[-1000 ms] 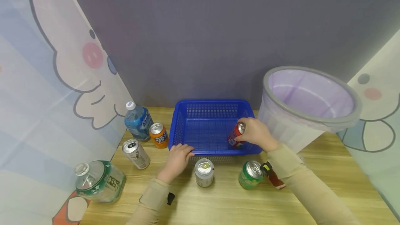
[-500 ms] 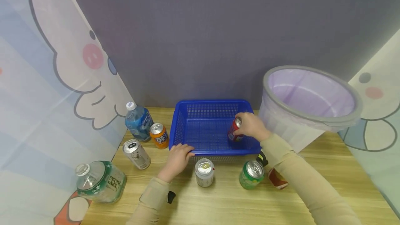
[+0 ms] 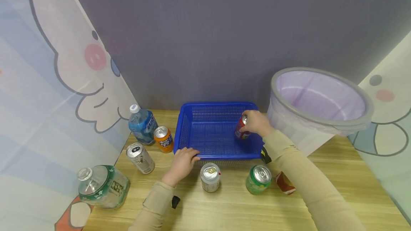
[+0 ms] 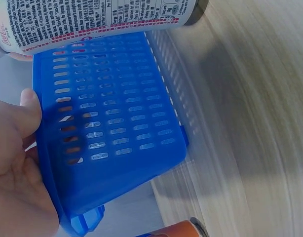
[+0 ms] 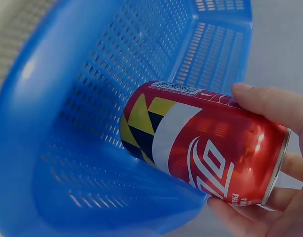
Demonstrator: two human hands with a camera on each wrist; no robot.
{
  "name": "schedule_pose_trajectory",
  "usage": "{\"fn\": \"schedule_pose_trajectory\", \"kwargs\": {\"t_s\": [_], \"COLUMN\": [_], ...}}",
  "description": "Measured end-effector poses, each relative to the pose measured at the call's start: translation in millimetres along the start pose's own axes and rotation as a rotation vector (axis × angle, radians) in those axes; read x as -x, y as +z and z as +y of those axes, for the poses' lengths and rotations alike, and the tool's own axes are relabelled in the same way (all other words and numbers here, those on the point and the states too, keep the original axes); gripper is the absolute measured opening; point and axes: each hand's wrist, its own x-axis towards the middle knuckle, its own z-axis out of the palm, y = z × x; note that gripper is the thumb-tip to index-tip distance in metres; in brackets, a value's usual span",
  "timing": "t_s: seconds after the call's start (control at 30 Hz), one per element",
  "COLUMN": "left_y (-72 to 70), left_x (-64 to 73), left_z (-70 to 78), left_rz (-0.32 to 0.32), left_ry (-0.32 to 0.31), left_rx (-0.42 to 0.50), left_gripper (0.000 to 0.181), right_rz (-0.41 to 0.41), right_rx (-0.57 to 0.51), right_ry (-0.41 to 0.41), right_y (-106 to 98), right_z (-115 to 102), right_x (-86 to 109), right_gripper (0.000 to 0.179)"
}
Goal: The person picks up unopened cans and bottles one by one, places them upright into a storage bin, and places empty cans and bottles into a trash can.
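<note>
My right hand (image 3: 259, 122) grips a red soda can (image 3: 241, 132) near its top, inside the right part of the blue plastic basket (image 3: 221, 157). In the right wrist view the can (image 5: 206, 143) has its lower end toward the basket's slotted surface; whether it touches the floor I cannot tell. My left hand (image 3: 182, 163) holds the basket's front rim near the left corner, its thumb (image 4: 30, 111) on the outer side. Just right of that hand, a silver-white can (image 3: 210, 177) stands before the basket.
Right of the basket stands a lined waste bin (image 3: 302, 131). A green can (image 3: 258, 180) and a brown-red scrap (image 3: 284, 184) lie near my right forearm. Leftward are an orange can (image 3: 164, 141), a white can (image 3: 141, 159), a blue-labelled bottle (image 3: 142, 126) and a green-labelled bottle (image 3: 107, 188).
My right hand has carried the red can farther back inside the basket, away from the front rim. The left hand and the basket have stayed in place.
</note>
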Motion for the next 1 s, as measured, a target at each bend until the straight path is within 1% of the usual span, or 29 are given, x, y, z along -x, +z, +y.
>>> {"fn": "schedule_pose_trajectory", "kwargs": {"t_s": [0.17,0.33,0.5,0.63,0.7,0.8,0.87,1.0], "left_y": [-1.8,-7.3,-14.3,-20.2,-23.2,-26.6,-28.4,-31.7], "left_x": [-0.5,-3.0,-7.6,-13.5,-16.2,-20.2,-22.7,-26.4], "left_z": [0.8,2.7,4.7,6.1,6.9,7.4,7.4,7.4], "left_rz": [-0.020,-0.046,-0.105,-0.163,-0.201,-0.254,-0.294,-0.343], "left_ry": [0.010,0.019,0.011,-0.004,-0.024,-0.047,-0.073,-0.102], "left_rx": [0.001,-0.006,-0.015,0.011,0.031,0.037,0.043,0.034], "left_gripper": [0.018,0.017,0.019,0.019,0.019,0.019,0.021,0.021], "right_rz": [-0.015,-0.027,-0.044,-0.058,-0.066,-0.076,-0.077,-0.073], "right_rx": [0.015,0.033,0.035,0.022,0.015,0.007,0.007,0.008], "right_ry": [0.038,0.053,0.070,0.073,0.078,0.086,0.093,0.088], "right_y": [0.0,1.3,1.0,-0.8,-1.8,-3.2,-3.6,-2.8], "right_z": [4.1,5.4,4.2,2.1,1.7,1.9,2.1,3.0], "right_x": [-3.7,-4.8,-6.4,-6.9,-7.8,-9.9,-11.1,-13.2], "right_gripper": [0.067,0.067,0.068,0.069,0.069,0.069,0.069,0.068]}}
